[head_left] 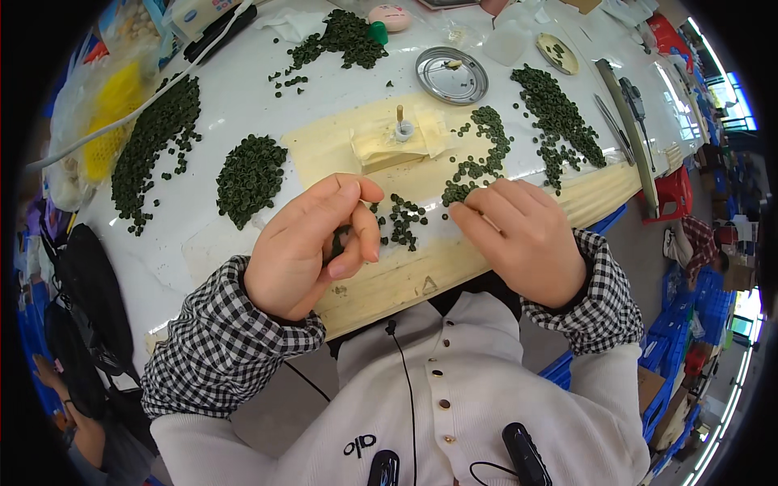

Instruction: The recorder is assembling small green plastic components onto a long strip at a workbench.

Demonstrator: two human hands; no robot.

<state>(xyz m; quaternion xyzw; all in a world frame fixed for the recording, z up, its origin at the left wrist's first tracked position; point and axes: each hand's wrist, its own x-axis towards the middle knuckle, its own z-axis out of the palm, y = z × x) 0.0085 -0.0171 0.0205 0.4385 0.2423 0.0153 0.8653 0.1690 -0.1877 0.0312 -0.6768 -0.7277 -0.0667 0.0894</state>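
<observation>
Green small pieces (401, 217) lie on the surface (162, 263) between the hands. The left hand (304, 243), half curled, holds a dark bit (335, 245); the right hand (527, 235) has bent fingers, their hold I cannot tell. Probably picking is in hand; next needs precise pinch.

one wide fisheye camera on the person's head is looking steeply down, hanging near the bare left hand (312, 243) and bare right hand (523, 243). it is showing the off-white buttoned top (486, 389) low, the glossy white tabletop (243, 89) high, with straight edges bending toward the rim.
</observation>
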